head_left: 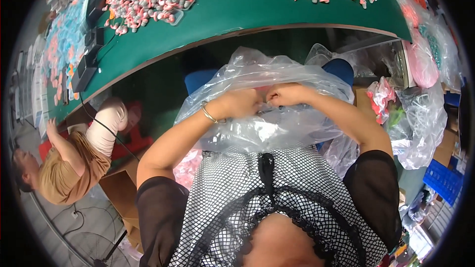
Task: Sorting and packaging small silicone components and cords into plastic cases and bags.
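Observation:
A large clear plastic bag [267, 136] lies bunched across my lap, its film wrinkled and shiny. My left hand [241, 103], with a bangle at the wrist, is closed at the bag's upper middle. Close beside it, my right hand [288, 94] is curled with fingertips pinched together on the film. The hands almost meet. Something pinkish shows faintly through the plastic behind them, too blurred to name.
Ahead stands a green table [222, 17] bearing heaps of small pink-and-grey earplug-like pieces [143, 0]. A seated co-worker [74, 163] is at the left, near a cardboard box [121, 193]. Filled plastic bags [423, 118] and a blue crate [443, 182] crowd the right.

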A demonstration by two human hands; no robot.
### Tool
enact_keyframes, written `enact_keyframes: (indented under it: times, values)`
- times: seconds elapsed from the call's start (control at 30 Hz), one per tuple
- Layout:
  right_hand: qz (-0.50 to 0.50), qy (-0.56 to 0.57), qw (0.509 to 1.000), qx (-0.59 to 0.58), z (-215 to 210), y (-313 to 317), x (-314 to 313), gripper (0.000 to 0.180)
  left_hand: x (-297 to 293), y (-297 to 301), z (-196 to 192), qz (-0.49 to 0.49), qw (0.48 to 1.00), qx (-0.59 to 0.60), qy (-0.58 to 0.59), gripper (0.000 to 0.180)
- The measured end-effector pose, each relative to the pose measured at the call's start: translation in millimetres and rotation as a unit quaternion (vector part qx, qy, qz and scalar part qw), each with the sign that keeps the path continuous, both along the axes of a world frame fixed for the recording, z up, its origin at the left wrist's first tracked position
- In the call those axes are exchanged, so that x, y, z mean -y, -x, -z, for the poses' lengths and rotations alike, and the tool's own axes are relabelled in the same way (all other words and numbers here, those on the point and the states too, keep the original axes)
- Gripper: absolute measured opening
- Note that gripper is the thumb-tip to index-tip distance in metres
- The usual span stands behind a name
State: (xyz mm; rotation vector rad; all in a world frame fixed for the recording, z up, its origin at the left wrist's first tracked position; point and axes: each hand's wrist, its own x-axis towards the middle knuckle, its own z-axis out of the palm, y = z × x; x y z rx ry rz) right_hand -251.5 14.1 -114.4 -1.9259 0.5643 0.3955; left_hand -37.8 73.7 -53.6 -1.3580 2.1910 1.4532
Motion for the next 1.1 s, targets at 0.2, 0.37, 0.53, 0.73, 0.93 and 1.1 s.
enact_keyframes:
  times: [0.2,0.37,0.53,0.73,0.93,1.1]
  values:
    - [0.041,-0.013,0.999,-0.014,-37.2,3.3,-14.2,0.026,-14.0,-5.1,-14.8,0.009,1.0,-0.023,0.001,0.028]
    - [0.127,-0.049,0.99,-0.035,-18.1,7.1,-19.4,0.026,-19.5,-3.4,26.7,0.036,0.998,-0.032,0.031,0.029]
    - [0.182,-0.042,0.98,-0.068,-8.7,9.7,-29.9,0.027,-23.9,-3.6,19.2,-0.018,0.999,-0.034,0.029,0.031]
    - [0.226,-0.043,0.973,-0.029,-1.2,12.5,-46.2,0.023,-30.1,-3.0,24.1,-0.021,0.994,-0.084,0.06,0.031]
    - [0.246,-0.076,0.966,-0.038,10.3,22.0,-49.9,0.024,-28.7,1.6,19.2,0.008,0.995,-0.085,0.056,0.03]
    - [0.253,-0.075,0.964,-0.028,-10.0,13.0,-43.2,0.021,-35.3,-1.7,7.3,-0.018,0.994,-0.068,0.08,0.03]
